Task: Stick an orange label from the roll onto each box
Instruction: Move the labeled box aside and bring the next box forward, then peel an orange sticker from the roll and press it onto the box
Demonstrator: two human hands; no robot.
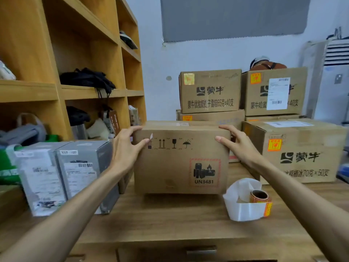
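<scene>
A brown cardboard box (170, 167) with a UN3481 battery mark stands on the wooden table (170, 220) in front of me. My left hand (125, 148) grips its upper left corner, fingers over the top edge and thumb on the front face. My right hand (234, 142) grips the upper right corner the same way. No orange label shows on the box's front. The label roll (259, 196) sits on the table to the box's right, with a loop of white backing strip (243, 208) and an orange label at the strip's end.
Stacked cardboard boxes (209, 91) with orange labels stand behind and to the right, a large one (302, 152) close by. Two grey parcels (66, 174) stand to the left. A wooden shelf unit (66, 63) fills the left side.
</scene>
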